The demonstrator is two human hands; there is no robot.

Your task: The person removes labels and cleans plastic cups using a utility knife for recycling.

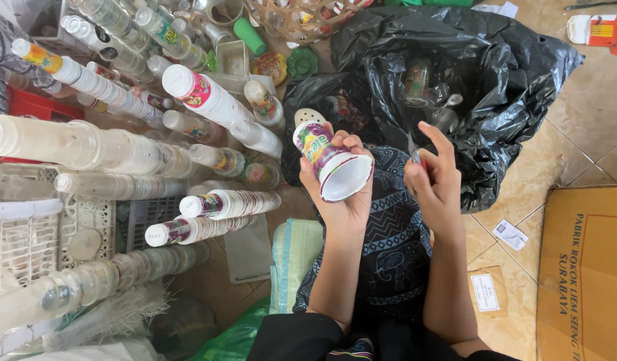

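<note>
- Across the left half of the frame lie long stacks of nested clear and white plastic cups (88, 147), leaning over white plastic crates (28, 234).
- Lower centre-left, two shorter stacks of printed cups (228, 204) lie side by side, just left of the person's arm.
- At centre, the left hand (338, 194) has its grip clamped around a white plastic cup with a purple and green printed label (332, 160), tilted so its open mouth faces the camera.
- Right of it, the right hand (435, 180) is apart from the cup, fingers spread and part curled; something small and red shows at the fingertips, too small to tell.
- Behind both hands, upper right, an open black plastic bag (509, 73) sits on the tiled floor (589, 113).
- At the right edge lies a brown cardboard sheet (582, 267).
</note>
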